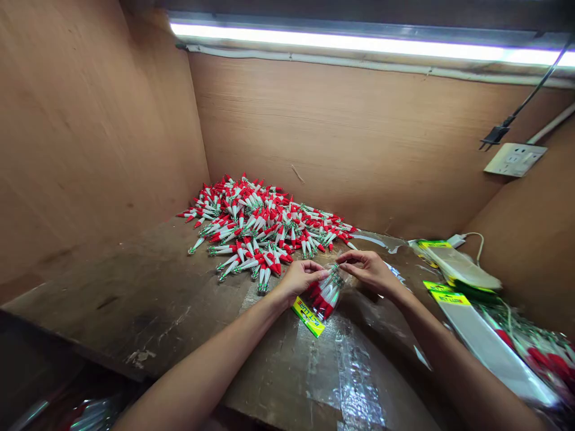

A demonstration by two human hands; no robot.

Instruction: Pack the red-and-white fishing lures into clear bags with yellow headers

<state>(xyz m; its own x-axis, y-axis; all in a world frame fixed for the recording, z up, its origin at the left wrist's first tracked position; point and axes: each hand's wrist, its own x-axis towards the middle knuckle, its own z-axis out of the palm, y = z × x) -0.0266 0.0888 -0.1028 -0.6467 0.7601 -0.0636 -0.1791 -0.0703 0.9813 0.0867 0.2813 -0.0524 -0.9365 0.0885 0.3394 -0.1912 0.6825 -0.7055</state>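
A clear plastic bag of red and white squid jigs (327, 294) lies between my hands at the middle of the table, with a yellow and green label card (308, 317) at its near end. My left hand (308, 276) pinches the bag's left side, fingers closed. On the opposite side, the thumb and fingertips of my right hand (362, 265) are pressed together at the bag's upper edge, by the jigs' green hooked ends. A large heap of loose red and white squid jigs (256, 221) spreads behind my left hand.
Stacks of flat clear bags with yellow headers (476, 335) lie at the right, beside packed jigs (545, 359). Wooden panels (336, 137) enclose the table (135, 299). A socket (516, 160) and hanging plug (494, 136) are at upper right, below a bright tube light (359, 43).
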